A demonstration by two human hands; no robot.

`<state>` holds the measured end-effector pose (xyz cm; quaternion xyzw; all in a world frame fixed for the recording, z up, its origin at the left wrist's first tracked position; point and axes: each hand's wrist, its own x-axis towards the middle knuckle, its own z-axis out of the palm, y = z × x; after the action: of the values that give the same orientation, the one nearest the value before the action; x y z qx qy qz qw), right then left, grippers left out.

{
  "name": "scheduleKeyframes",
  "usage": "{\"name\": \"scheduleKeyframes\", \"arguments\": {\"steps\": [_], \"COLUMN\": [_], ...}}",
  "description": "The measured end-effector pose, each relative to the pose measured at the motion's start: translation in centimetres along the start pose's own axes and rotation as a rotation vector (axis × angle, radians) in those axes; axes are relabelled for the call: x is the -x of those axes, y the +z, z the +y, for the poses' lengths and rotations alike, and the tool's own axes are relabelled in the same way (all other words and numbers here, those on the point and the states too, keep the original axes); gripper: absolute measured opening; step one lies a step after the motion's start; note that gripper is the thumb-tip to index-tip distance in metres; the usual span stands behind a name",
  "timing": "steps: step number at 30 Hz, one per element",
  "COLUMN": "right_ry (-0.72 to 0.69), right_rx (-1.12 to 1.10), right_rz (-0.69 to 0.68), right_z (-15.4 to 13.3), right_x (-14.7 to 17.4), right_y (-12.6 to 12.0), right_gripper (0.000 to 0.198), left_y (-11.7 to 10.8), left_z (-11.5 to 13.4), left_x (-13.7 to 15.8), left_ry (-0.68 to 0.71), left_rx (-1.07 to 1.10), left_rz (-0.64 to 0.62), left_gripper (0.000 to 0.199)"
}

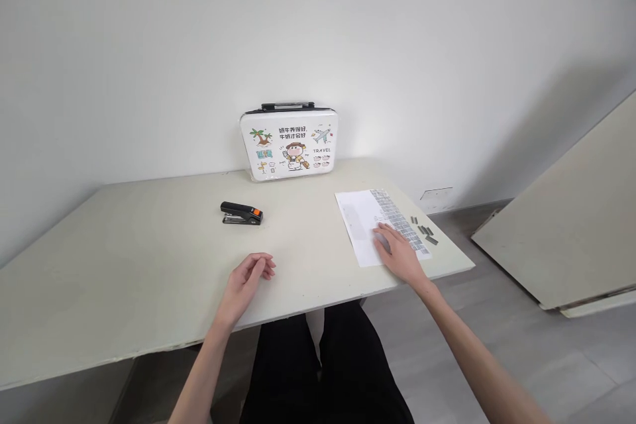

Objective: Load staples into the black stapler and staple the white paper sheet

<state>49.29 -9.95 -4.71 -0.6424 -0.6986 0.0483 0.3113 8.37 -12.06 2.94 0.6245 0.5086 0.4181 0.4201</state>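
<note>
My left hand [247, 281] rests on its side near the table's front edge. Its fingers are curled in loosely, with the thumb lying against them and nothing held. Beyond it lies a black stapler [241, 213] with an orange patch at its right end. On the right, my right hand [396, 253] is laid palm down with fingers stretched over a white sheet of paper [358, 225]. A grey printed strip runs along the sheet's right side, and the hand covers part of it. Several small strips of staples [426, 230] are scattered just right of the paper.
A white carry case [291, 144] with cartoon prints and a black handle leans upright against the wall at the back of the pale table [149, 265]. Right of the table, a large pale panel [571, 225] stands above the grey floor [501, 318].
</note>
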Motion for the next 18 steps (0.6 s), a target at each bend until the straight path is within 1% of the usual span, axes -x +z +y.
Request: {"name": "scheduleKeyframes", "arguments": {"steps": [8,18], "right_ry": [-0.046,-0.029], "right_rx": [0.038,0.046], "right_rz": [0.025,0.014], "right_z": [0.47,0.59], "right_x": [-0.13,-0.08], "right_y": [0.6,0.51], "right_gripper": [0.04,0.039], "left_y": [-0.17,0.21], "left_z": [-0.13,0.36], "left_x": [-0.09,-0.12], "left_ry": [-0.007,-0.02], "left_rx": [-0.018,-0.039], "left_rz": [0.001,0.013], "left_gripper": [0.037,0.039]}}
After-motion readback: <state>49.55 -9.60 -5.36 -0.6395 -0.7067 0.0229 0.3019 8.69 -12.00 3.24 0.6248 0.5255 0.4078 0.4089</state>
